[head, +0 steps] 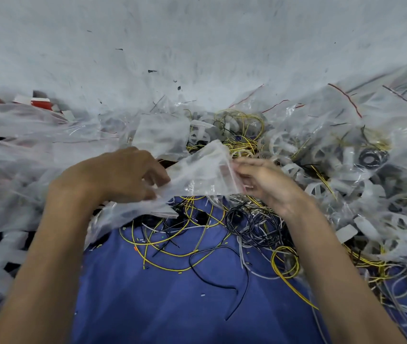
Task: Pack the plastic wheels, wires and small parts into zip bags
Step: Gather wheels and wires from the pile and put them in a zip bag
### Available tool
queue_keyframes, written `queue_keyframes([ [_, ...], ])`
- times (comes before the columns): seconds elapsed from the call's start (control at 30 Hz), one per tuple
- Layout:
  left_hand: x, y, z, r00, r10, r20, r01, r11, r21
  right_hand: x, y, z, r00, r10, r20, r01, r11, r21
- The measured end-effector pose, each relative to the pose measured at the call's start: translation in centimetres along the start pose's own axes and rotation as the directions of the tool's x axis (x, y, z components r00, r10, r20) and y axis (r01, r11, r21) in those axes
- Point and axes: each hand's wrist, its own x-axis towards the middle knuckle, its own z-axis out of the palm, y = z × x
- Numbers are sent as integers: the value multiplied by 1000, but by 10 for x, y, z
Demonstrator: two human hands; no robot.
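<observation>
A clear zip bag (201, 170) is stretched between both hands above the blue cloth. My left hand (120, 173) grips its left edge with curled fingers. My right hand (264, 183) pinches its right edge. The bag looks empty. Below it, yellow, black and white wires (197, 234) lie tangled on the blue cloth (162, 299). White plastic wheels (321, 155) are heaped to the right, mixed with more wire.
A pile of clear zip bags (23, 135) covers the left side. More bags with red zip lines (346, 95) lie at the back right. Red and white boxes (39, 101) sit at the far left. A grey wall rises behind.
</observation>
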Motion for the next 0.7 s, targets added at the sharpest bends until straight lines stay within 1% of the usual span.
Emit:
queue_keyframes([
  [0.03,-2,5,-2,995,-16,95,17,1000,-11,0,2,4,999,6,41,-5,1000,-22],
  [0.07,-2,10,-4,987,-28,159,36,998,-49,-1,4,8,996,8,86,-2,998,-67],
  [0.1,0,15,-6,983,-34,182,53,993,-102,-2,6,13,991,4,130,14,991,-136],
  [0.17,7,25,-6,986,-31,164,59,984,-169,-4,9,21,983,-8,183,59,960,-273],
  [0.2,11,29,-4,987,-49,151,75,982,-172,-6,10,26,978,-16,206,83,943,-322],
  [0.3,19,38,6,990,-85,110,96,991,-95,-9,11,40,941,-82,329,215,894,-393],
  [0.33,21,40,10,993,-74,90,79,995,-59,-11,11,44,932,-122,342,260,881,-394],
  [0.37,21,42,13,996,-55,70,58,998,-31,-11,12,48,929,-157,334,284,882,-376],
  [0.43,22,44,15,999,-33,31,33,999,6,-10,13,53,934,-185,304,287,896,-337],
  [0.5,19,42,12,999,-34,-23,34,999,28,-5,17,54,942,-168,290,280,870,-405],
  [0.57,12,35,3,994,-15,-106,18,1000,24,2,23,48,952,-114,283,254,810,-528],
  [0.6,7,31,-2,988,-12,-156,13,1000,8,5,26,46,963,-85,256,225,779,-586],
  [0.63,1,28,-8,979,-10,-204,10,1000,-4,10,29,44,978,-56,203,171,773,-611],
  [0.67,-6,28,-13,971,-7,-241,5,1000,-11,12,32,44,988,-8,154,97,807,-582],
  [0.7,-12,29,-16,966,-1,-260,-2,1000,-10,14,34,46,990,39,135,38,851,-523],
])
